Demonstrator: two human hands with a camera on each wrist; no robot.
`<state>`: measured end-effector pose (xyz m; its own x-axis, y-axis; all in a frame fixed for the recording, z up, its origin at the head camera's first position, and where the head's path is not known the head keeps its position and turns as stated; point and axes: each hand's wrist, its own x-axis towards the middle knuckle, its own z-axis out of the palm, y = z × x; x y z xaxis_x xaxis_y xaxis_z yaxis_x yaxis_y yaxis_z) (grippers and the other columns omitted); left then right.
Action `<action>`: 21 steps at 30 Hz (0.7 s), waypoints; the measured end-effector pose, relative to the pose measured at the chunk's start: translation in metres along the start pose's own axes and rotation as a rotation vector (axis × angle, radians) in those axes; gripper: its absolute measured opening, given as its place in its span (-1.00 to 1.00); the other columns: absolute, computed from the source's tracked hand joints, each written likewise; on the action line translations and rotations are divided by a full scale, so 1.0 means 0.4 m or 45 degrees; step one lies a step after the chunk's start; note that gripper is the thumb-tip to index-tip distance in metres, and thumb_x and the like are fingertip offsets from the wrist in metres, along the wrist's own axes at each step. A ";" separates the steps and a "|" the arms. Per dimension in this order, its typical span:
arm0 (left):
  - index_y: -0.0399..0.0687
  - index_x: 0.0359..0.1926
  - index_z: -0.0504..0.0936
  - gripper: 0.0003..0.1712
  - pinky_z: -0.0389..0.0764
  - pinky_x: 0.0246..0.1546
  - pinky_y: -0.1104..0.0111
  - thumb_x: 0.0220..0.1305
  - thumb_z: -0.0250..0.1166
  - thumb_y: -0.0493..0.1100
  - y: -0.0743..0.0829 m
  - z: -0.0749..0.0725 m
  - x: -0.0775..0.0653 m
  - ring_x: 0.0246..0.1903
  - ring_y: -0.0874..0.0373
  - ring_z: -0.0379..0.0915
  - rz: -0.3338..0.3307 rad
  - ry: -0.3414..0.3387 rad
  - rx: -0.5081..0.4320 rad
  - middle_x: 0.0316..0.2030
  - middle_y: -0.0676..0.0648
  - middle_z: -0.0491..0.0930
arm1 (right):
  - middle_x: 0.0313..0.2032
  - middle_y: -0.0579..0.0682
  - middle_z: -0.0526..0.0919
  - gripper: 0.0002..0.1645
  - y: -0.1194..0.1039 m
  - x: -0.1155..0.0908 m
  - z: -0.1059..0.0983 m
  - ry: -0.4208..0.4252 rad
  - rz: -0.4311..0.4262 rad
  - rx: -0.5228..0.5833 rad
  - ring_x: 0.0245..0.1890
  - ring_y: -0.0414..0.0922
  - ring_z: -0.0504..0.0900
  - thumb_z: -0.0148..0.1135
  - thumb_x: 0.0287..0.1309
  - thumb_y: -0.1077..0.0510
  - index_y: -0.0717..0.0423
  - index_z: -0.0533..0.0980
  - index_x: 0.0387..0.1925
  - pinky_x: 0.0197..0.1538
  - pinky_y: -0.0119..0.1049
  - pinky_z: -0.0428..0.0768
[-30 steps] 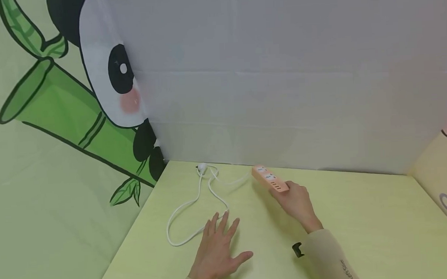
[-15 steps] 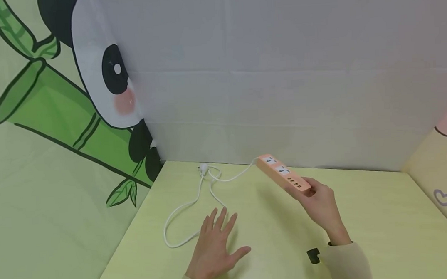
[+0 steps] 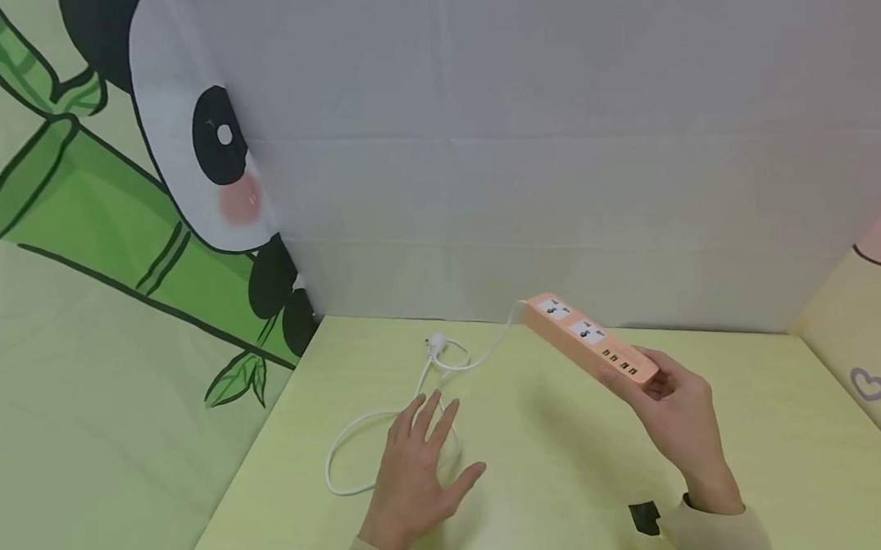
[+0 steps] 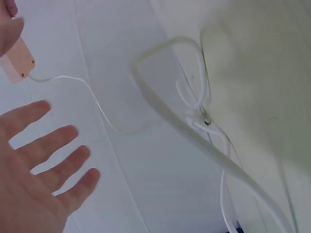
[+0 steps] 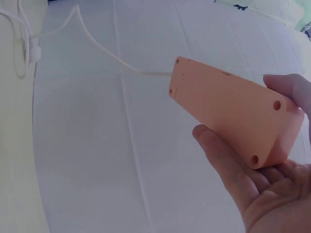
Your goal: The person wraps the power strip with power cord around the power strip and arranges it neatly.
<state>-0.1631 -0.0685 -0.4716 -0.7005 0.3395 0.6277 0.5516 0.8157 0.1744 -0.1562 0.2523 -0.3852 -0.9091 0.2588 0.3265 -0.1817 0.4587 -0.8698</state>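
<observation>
My right hand (image 3: 678, 408) grips the near end of an orange power strip (image 3: 572, 335), lifted above the table with its sockets and USB ports facing up. In the right wrist view the strip's plain underside (image 5: 223, 107) shows, with fingers and thumb on opposite edges. A white cord (image 3: 491, 347) runs from its far end to a white plug (image 3: 436, 344) at the back of the table. My left hand (image 3: 415, 465) is spread with straight fingers over the cord loop (image 3: 344, 439), holding nothing. Whether its fingers touch the cord I cannot tell.
The pale yellow table (image 3: 772, 425) meets a grey-white sheet (image 3: 553, 139) at its back edge. On the left hangs a green cloth (image 3: 83, 364) printed with a panda and bamboo. A cream side wall (image 3: 871, 330) bounds the right.
My right hand has raised the power strip and carried it right and nearer. The plug and cord have been drawn rightward. My left hand has shifted slightly up the view, still spread.
</observation>
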 end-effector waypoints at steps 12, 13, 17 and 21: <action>-0.06 0.38 0.48 -0.11 0.45 0.27 -0.06 0.11 0.43 0.26 -0.014 -0.041 0.069 0.29 -0.21 0.39 0.060 0.128 0.020 0.30 -0.22 0.50 | -0.29 -0.48 0.63 -0.47 -0.015 -0.007 -0.031 0.008 -0.013 0.033 -0.41 -0.37 0.65 0.49 0.16 0.15 0.22 0.59 0.15 -0.36 -0.53 0.61; -0.06 0.37 0.48 -0.12 0.45 0.27 -0.06 0.11 0.44 0.26 -0.014 -0.044 0.074 0.29 -0.21 0.39 0.061 0.131 0.017 0.29 -0.22 0.51 | -0.29 -0.49 0.63 -0.47 -0.017 -0.007 -0.032 0.003 -0.014 0.039 -0.41 -0.36 0.65 0.49 0.16 0.16 0.23 0.59 0.15 -0.36 -0.52 0.62; -0.05 0.37 0.49 -0.12 0.45 0.27 -0.05 0.09 0.46 0.24 -0.012 -0.054 0.097 0.29 -0.21 0.39 0.064 0.155 0.010 0.28 -0.21 0.52 | -0.28 -0.45 0.65 -0.49 -0.022 -0.012 -0.036 0.001 -0.046 0.051 -0.42 -0.35 0.65 0.48 0.16 0.19 0.24 0.59 0.13 -0.37 -0.52 0.62; -0.03 0.39 0.47 -0.12 0.43 0.30 -0.05 0.11 0.45 0.23 -0.005 -0.058 0.124 0.31 -0.19 0.38 0.065 0.152 -0.008 0.29 -0.20 0.52 | -0.27 -0.43 0.67 -0.51 -0.027 -0.016 -0.041 0.005 -0.080 0.069 -0.43 -0.34 0.67 0.47 0.16 0.23 0.27 0.59 0.12 -0.37 -0.52 0.62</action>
<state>-0.1885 -0.0640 -0.4234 -0.6130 0.3220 0.7215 0.5883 0.7956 0.1448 -0.1424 0.2596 -0.3717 -0.8939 0.2343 0.3821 -0.2583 0.4273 -0.8664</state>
